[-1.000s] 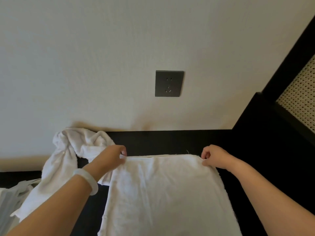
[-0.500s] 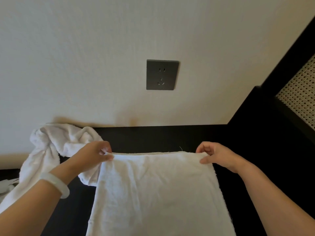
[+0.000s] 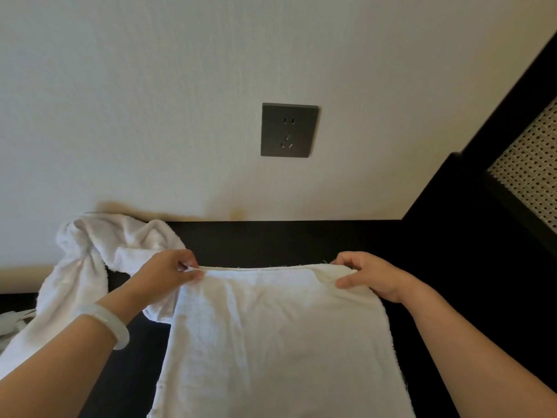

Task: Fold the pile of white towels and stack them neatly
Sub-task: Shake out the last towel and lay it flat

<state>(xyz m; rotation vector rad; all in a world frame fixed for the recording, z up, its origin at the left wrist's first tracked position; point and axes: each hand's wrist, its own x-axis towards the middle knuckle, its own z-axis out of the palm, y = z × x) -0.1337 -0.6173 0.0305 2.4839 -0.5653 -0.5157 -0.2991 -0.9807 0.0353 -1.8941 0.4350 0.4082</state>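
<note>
**Both hands pinch the towel's far edge, below the socket**

A white towel (image 3: pixel 271 342) lies spread on a dark top (image 3: pixel 271 239), straight below the grey socket (image 3: pixel 288 130) on the pale wall (image 3: pixel 150 101). Its far edge runs level and fairly taut between the two hands, raised slightly off the top. The rest of the cloth runs back toward the person and out of the bottom of the view.

The left hand (image 3: pixel 167 274), below and left of the socket, pinches the far left corner. Its thumb lies under the hem, and the curled fingers (image 3: pixel 184 262) close down on it from above. The back of the hand is turned up, and the forearm reaches in from the lower left. A pale bangle (image 3: pixel 113 324) sits on that wrist.

The right hand (image 3: pixel 370 277), below and right of the socket, grips the far right corner. Its thumb presses the cloth from the near side, the fingers are curled over the hem from the far side, and the corner bunches a little in the grip. That forearm comes in from the lower right.

The two hands are at about the same height, the towel's width apart.

A crumpled pile (image 3: pixel 90 254) of white towels lies below and well left of the socket, against the wall. One part of it passes under the left wrist and touches the spread towel's left side. To the right of the socket, a dark frame holds a woven cane panel (image 3: pixel 530 167).
</note>
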